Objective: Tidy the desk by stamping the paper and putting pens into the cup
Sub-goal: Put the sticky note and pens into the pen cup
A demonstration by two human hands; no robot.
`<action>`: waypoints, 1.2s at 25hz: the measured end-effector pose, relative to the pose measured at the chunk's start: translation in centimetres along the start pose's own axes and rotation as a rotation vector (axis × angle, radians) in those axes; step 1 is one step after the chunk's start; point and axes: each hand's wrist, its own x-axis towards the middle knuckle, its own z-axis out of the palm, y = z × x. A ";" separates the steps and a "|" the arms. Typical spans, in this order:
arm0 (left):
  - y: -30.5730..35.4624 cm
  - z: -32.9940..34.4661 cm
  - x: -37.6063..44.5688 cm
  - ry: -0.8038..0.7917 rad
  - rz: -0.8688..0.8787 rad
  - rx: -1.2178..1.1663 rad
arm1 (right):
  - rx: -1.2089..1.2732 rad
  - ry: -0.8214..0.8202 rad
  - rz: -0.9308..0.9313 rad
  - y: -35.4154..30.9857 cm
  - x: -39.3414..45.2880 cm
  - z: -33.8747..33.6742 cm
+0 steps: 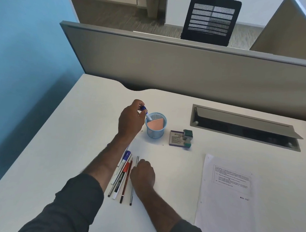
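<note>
My left hand (130, 120) grips a blue-capped marker (147, 113) by its top, its lower end inside the blue mesh cup (155, 131), which also holds a pink card (155, 125). My right hand (142, 175) rests curled on the desk over a grey pencil (131, 196). Beside it lie a red pencil (124, 184), a white marker with a red band (120, 178), a blue-capped marker (127, 154) and another thin pen. The stamp (187, 138) sits on its ink pad box (177, 138), right of the cup. The printed paper (228, 199) lies at the right.
A grey cable tray with an open flap (245, 127) is set into the desk behind the stamp. A grey partition (170, 66) runs along the desk's far edge, and a blue wall is on the left. A black mesh chair (210, 18) stands beyond.
</note>
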 end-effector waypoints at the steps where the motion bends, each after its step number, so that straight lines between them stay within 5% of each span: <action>1: -0.2 0.2 0.0 -0.012 0.002 0.010 | 0.008 -0.005 0.010 -0.1 0.0 0.0; 12: -1.4 1.7 0.0 -0.099 -0.014 0.074 | 0.032 -0.055 0.062 0.2 -0.1 -0.9; 21: -1.6 -0.7 -1.7 -0.072 -0.070 -0.009 | 0.277 0.089 0.024 -0.3 0.7 -7.0; 30: 1.2 -4.3 -2.9 -0.277 -0.078 -0.400 | 0.415 0.319 -0.209 -2.9 0.4 -11.9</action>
